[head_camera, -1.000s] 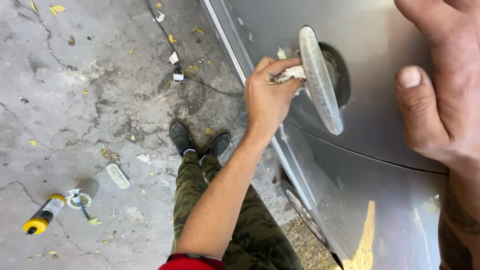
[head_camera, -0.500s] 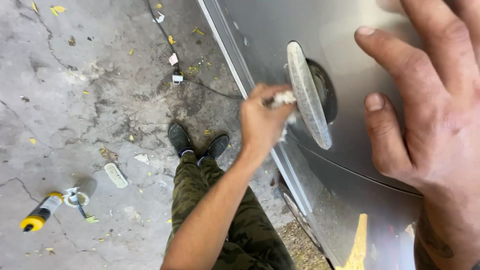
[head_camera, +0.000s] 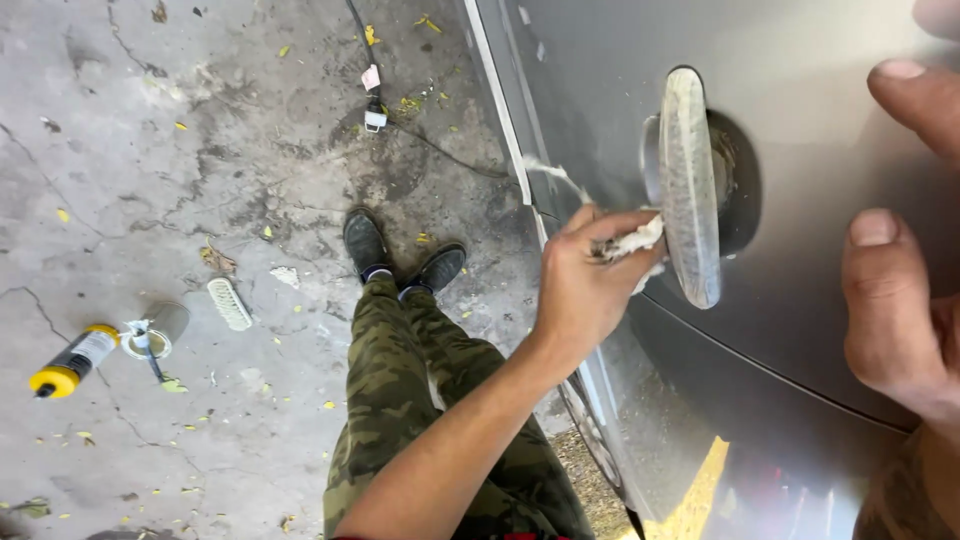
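A car repair yard: cracked concrete floor (head_camera: 180, 200), silver car door (head_camera: 800, 330), scattered tools.

The person's left hand (head_camera: 585, 290) is pinching a crumpled white rag (head_camera: 632, 243) against the left edge of the elongated grey metal door handle (head_camera: 688, 185), which is sitting on the silver car door panel (head_camera: 800, 330) over a round recess. The right hand (head_camera: 900, 290) is lying flat on the panel, to the right of the handle. Below and left of the left hand, two dark shoes (head_camera: 400, 255) are standing on the cracked concrete floor (head_camera: 150, 170). Further left, a yellow-tipped cylindrical tube (head_camera: 72, 362) is lying just beside a small round tin (head_camera: 158, 328), with a ribbed oblong pad (head_camera: 230, 303) near it on the right.
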